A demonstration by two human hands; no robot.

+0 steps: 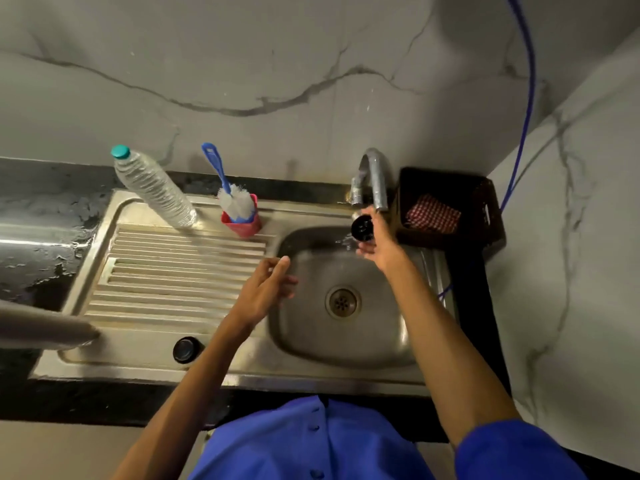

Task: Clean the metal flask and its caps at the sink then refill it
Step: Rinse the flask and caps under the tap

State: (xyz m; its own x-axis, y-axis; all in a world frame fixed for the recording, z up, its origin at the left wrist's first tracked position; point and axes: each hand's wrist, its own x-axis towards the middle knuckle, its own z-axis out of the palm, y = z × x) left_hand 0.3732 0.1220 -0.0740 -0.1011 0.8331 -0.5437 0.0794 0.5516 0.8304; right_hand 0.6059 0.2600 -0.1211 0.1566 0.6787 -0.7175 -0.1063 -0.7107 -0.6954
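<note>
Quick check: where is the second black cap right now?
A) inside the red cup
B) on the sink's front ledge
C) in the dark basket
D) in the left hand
B: the round black cap sits on the steel sink's front ledge, apart from the open left hand.

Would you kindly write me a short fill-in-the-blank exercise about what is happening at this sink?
1. The right hand holds a black cap under the ____.
2. The brush with the blue handle stands in a ____ holder.
3. The clear plastic bottle has a ____ cap.
4. The left hand holds ____.

Missing words: tap; red; teal; nothing
</note>
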